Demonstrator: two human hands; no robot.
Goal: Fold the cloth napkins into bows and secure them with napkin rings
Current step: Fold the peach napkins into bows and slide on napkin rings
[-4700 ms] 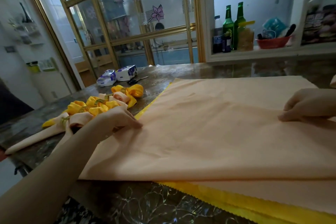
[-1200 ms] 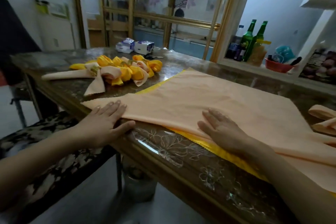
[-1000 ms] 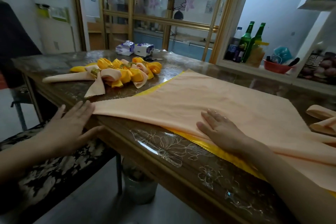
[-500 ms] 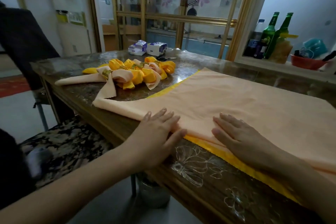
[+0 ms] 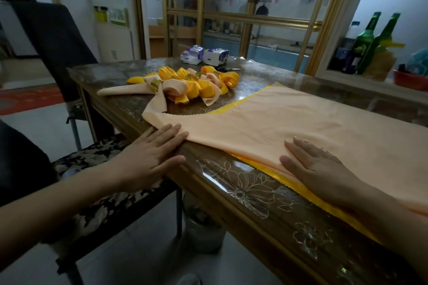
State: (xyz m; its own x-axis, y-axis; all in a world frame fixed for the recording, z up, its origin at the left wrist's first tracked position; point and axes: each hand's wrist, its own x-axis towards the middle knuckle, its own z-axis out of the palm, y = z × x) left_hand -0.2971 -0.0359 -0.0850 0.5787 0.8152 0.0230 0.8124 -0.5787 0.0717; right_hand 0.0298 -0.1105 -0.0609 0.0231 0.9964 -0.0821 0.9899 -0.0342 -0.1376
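The peach napkin [image 5: 289,122] lies spread across the counter [image 5: 243,192], its near edge running along the counter's front rim and one corner drooping to the left. It is thin, matte cloth with soft wrinkles, and it rests on a yellow napkin [image 5: 261,165] whose zigzag-cut border peeks out along the near side.

Both hands lie flat. The right hand [image 5: 317,164] presses palm-down on the peach cloth near its front edge, fingers straight and together, grasping nothing; this likely pins the layers so they do not slide on the slick surface. The left hand [image 5: 148,155] hovers at the counter's rim with released, extended fingers, their tips touching the cloth's left edge (probably smoothing it before the first fold).

Further back on the counter sits a heap of finished bows [image 5: 192,87], peach and yellow loops cinched by shiny gold napkin rings [image 5: 155,84], set aside out of the working area. Behind them are two tissue packs [image 5: 205,55] and what looks like scissors [image 5: 225,68].

The counter is dark and glossy under a clear cover embossed with flowers. A chair [image 5: 99,169] with a floral seat stands to the left, and green bottles [image 5: 368,39] stand on a ledge to the right.
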